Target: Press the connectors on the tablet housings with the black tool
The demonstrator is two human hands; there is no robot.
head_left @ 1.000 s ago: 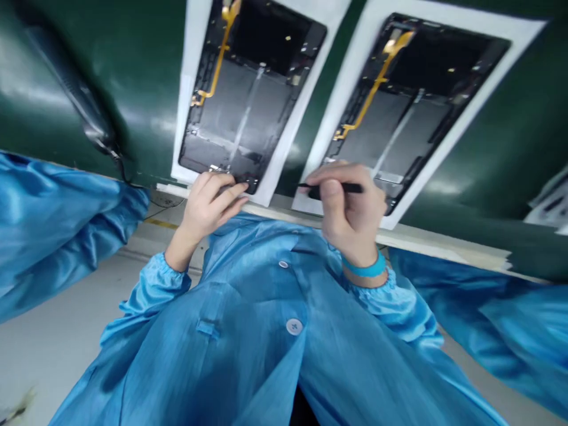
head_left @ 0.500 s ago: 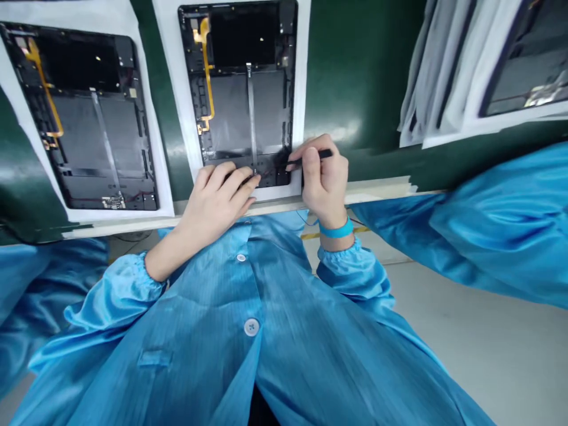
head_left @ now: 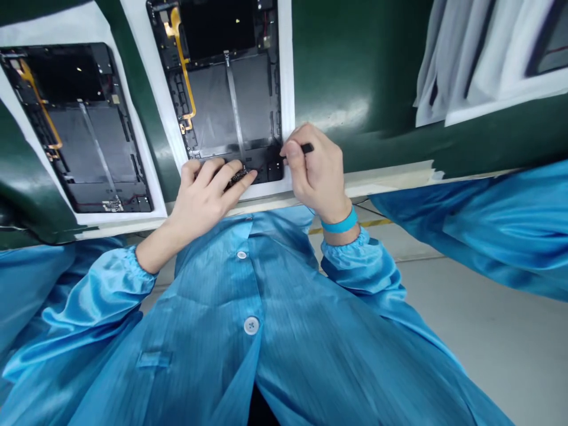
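Note:
An opened tablet (head_left: 255, 97) lies before me, its black inside showing an orange flex cable (head_left: 183, 65) and a silver strip down the middle. My left hand (head_left: 199, 198) rests on its lower edge with fingers spread. Under and beside those fingertips a small circuit board (head_left: 238, 175) is partly hidden. At the lower right corner, my right hand (head_left: 317, 177) pinches a slim black tool (head_left: 307, 148). The tip of that tool is hidden by the fingers, so its exact kind cannot be made out. A blue band (head_left: 339, 223) circles the right wrist.
A second opened tablet (head_left: 95, 142) lies on white sheeting to the left. White sheets (head_left: 461, 65) are stacked at the right, with part of another device (head_left: 552, 38) on them. Pale tape (head_left: 390, 177) edges the green table (head_left: 346, 65). Blue sleeves (head_left: 510, 231) of a person show at right.
The view has shifted, so the tablets sit further left. My right hand has turned, and the tool's shaft no longer shows over the tablet. My left fingers stay on the lower edge.

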